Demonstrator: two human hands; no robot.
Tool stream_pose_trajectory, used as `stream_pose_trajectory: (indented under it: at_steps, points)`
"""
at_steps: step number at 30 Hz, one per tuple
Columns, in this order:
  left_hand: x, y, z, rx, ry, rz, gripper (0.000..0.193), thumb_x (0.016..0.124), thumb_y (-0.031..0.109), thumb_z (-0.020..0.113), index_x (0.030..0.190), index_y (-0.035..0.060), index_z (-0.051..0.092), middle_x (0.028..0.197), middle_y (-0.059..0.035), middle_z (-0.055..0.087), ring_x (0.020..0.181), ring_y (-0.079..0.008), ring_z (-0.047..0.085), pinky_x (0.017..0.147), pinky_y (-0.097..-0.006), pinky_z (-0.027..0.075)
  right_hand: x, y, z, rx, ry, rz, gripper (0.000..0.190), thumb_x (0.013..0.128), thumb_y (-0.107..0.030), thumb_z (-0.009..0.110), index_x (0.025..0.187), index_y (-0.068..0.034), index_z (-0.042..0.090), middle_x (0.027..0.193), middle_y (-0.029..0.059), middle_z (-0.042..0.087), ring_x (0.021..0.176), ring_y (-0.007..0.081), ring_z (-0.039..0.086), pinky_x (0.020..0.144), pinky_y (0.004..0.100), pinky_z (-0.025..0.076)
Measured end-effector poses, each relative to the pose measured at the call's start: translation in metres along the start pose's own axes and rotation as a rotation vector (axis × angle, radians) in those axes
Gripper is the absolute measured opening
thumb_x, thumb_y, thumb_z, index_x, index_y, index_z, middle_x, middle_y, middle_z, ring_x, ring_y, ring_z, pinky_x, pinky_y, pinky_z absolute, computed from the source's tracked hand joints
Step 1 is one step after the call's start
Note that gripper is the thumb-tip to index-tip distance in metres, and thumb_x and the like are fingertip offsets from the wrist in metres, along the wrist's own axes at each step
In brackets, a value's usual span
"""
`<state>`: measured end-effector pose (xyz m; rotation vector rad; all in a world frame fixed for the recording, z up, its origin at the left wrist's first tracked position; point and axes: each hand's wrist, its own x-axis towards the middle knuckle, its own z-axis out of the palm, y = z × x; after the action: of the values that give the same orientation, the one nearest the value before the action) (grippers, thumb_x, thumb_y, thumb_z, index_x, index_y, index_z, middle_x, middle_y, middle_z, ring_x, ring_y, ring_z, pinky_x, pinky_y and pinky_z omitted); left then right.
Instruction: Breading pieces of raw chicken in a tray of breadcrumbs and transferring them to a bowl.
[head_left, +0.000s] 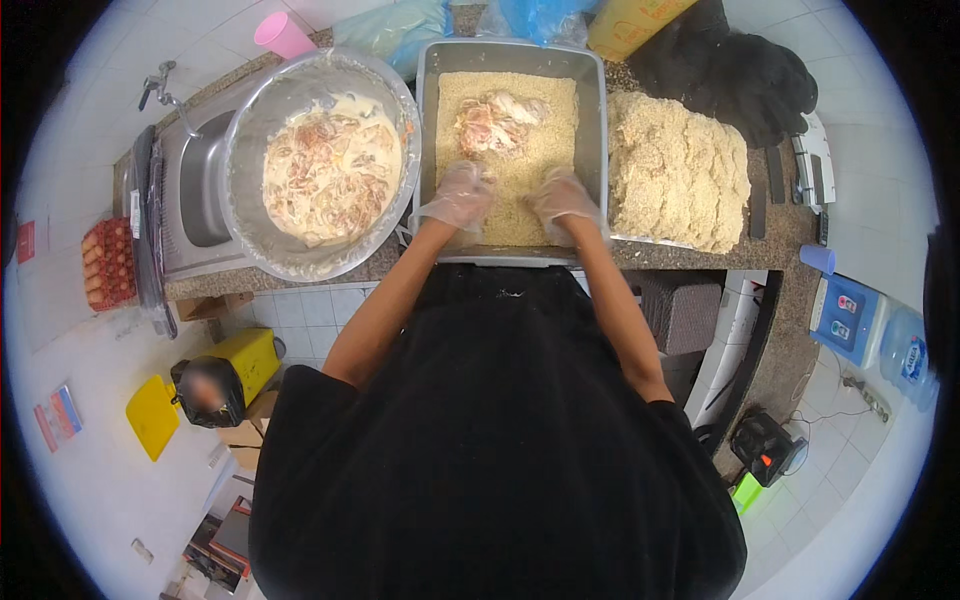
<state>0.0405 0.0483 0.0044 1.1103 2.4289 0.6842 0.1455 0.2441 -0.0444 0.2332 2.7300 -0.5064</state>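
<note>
Both my hands wear clear plastic gloves and reach into a grey rectangular tub (592, 67) of pale breadcrumbs (517, 202). My left hand (463, 193) is at the crumbs left of centre, close below a heap of raw, batter-coated meat pieces (491, 124). Opposite it, my right hand (562, 196) is by the tub's right side, with its fingers curled at the crumbs. Whether either hand closes on anything is hidden by the gloves and crumbs. Left of the tub, a large metal bowl (244, 187) contains more raw meat (334, 176) in creamy batter.
Crumb-coated pieces (675, 172) are piled right of the tub. A steel sink (202, 187) with a tap (161, 82) lies beyond the bowl. Plastic bags (397, 34) and a pink cup (283, 35) stand along the back. Eggs (109, 262) sit far left, a blue cup (817, 259) far right.
</note>
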Motion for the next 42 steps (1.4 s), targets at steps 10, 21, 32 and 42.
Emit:
stream_pose_trajectory:
  at_steps: [10,21,32,42]
  points:
    - [-0.036,0.013,-0.025,-0.282,0.363,-0.255,0.035,0.081,0.028,0.06,0.1,-0.0015,0.062,0.084,-0.027,0.062,0.082,-0.0422,0.06,0.073,-0.0484,0.047,-0.037,-0.09,-0.076,0.265,0.393,-0.153,0.023,0.078,-0.015,0.056,0.098,-0.004,0.063,0.091,0.0226,0.061,0.085,0.0389,0.06,0.078,0.046,0.047]
    - [-0.025,0.03,0.001,0.235,-0.577,0.008,0.028,0.079,0.024,0.048,0.077,0.0053,0.069,0.082,-0.0227,0.065,0.084,-0.0328,0.065,0.071,-0.0443,0.05,-0.041,-0.034,-0.02,-0.18,-0.385,-0.242,0.023,0.084,-0.016,0.05,0.099,-0.006,0.064,0.09,0.0173,0.063,0.089,0.0311,0.061,0.08,0.042,0.048]
    - [0.001,-0.022,0.053,0.305,-0.393,-0.12,0.026,0.075,0.022,0.055,0.081,0.0017,0.07,0.093,-0.0204,0.067,0.095,-0.0344,0.064,0.084,-0.0431,0.05,-0.013,-0.06,-0.025,0.021,0.072,-0.237,0.023,0.079,-0.018,0.054,0.09,0.001,0.062,0.093,0.0206,0.063,0.088,0.0351,0.062,0.08,0.0436,0.05]
    - [0.015,0.036,-0.034,0.23,-0.759,0.016,0.036,0.076,0.032,0.054,0.092,0.0039,0.07,0.096,-0.021,0.066,0.09,-0.0316,0.065,0.083,-0.0389,0.05,-0.009,-0.058,-0.043,0.012,-0.361,-0.282,0.026,0.076,-0.02,0.057,0.091,-0.001,0.066,0.085,0.0221,0.066,0.078,0.0368,0.064,0.072,0.0436,0.052]
